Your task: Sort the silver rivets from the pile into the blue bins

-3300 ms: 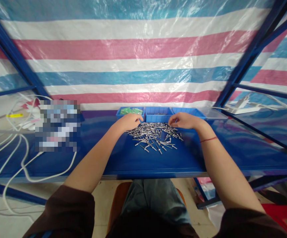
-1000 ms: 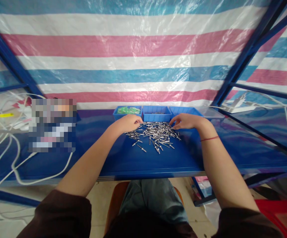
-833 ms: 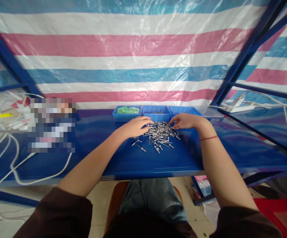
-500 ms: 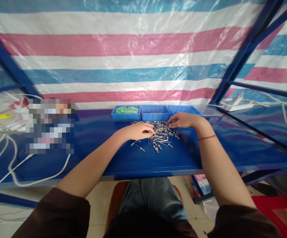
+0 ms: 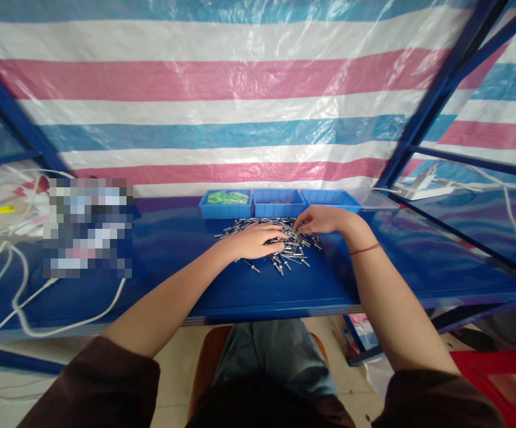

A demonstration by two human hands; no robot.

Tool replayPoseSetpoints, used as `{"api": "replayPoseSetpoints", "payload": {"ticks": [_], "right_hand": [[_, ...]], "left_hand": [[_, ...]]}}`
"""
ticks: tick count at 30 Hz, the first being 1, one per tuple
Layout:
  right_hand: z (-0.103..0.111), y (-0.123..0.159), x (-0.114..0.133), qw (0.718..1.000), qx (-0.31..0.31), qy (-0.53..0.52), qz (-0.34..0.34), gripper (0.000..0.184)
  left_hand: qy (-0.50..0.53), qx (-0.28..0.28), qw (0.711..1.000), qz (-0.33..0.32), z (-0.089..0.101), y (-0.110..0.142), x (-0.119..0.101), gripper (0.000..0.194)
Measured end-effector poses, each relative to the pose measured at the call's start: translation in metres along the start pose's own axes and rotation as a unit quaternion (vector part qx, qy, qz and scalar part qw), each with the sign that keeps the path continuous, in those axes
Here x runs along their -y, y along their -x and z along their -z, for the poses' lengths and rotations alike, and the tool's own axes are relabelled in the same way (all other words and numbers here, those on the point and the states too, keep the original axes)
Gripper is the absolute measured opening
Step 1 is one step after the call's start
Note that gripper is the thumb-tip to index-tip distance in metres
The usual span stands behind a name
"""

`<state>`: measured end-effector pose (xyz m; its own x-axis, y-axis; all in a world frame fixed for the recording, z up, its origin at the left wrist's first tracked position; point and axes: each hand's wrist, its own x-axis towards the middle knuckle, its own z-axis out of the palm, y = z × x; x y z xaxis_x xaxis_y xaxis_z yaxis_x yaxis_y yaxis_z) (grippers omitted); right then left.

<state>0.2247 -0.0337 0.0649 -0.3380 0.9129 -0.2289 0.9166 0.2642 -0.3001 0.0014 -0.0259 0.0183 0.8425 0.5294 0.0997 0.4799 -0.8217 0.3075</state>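
A loose pile of silvery blind rivets [image 5: 287, 260] lies on the blue tabletop [image 5: 249, 291]. My left hand [image 5: 258, 239] rests over the pile's left side, palm down. Its fingers are stretched out, with a gap between thumb and forefinger, so it is open. On the pile's right side, my right hand [image 5: 323, 219] reaches down with bent fingers. Its thumb and fingertips come close together at the rivets; whatever is between them is too small to make out. Part of the pile is hidden under my left hand.
Behind the pile stand a blue bin with green pieces [image 5: 226, 212], a middle bin with a few small metal parts [image 5: 278, 209] and a right bin [image 5: 329, 196]. White cables [image 5: 24, 297] run along the left. A white power strip [image 5: 430, 187] lies at the back right.
My left hand has slid slightly right over the rivets. My right hand has moved a little left, its fingertips drawing closer together. More rivets show spread out behind my left wrist.
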Motion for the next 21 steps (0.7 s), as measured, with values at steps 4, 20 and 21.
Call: {"api": "replayPoseSetpoints", "payload": {"ticks": [4, 20, 21], "right_hand": [[-0.002, -0.003, -0.001, 0.999, -0.040, 0.036, -0.011, 0.034], [-0.011, -0.011, 0.011, 0.997, -0.058, 0.040, 0.029, 0.030], [-0.012, -0.011, 0.012, 0.997, -0.065, 0.039, 0.035, 0.026]], "left_hand": [[-0.003, -0.018, 0.999, -0.037, 0.004, 0.001, 0.000, 0.025], [-0.061, -0.001, 0.997, 0.050, 0.035, 0.013, 0.008, 0.026], [-0.052, 0.001, 0.998, 0.046, 0.034, 0.013, 0.009, 0.023]]}}
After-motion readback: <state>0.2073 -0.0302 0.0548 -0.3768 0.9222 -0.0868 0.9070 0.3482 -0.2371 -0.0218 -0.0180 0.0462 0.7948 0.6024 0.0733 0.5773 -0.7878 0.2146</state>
